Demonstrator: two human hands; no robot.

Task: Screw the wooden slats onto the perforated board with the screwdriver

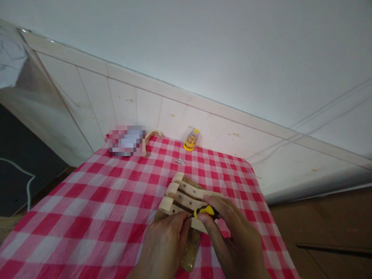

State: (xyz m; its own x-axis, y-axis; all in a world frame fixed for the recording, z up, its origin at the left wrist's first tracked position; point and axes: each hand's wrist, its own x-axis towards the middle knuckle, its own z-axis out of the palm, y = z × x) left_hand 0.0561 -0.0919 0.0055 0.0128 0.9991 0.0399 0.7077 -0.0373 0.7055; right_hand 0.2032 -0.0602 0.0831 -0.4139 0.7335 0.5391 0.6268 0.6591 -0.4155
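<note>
My right hand (238, 236) grips a small yellow and black screwdriver (207, 210) between thumb and fingers, its tip pointing left. At that tip, the fingers of my left hand (167, 240) are pinched together over the nearest curved wooden hook (166, 205); what they hold is hidden. Two more pale hooks, a middle one (186, 200) and a far one (190, 190), lie side by side across a brown wooden board (191, 248). Dark screw heads show in both of these.
A red and white checked cloth (95, 201) covers the table. Toward the wall are several loose screws (180, 161), a clear and yellow bit case (191, 140), another curved wooden hook (149, 136) and a blurred-out item (127, 140). A white panelled wall (174, 112) borders the far edge.
</note>
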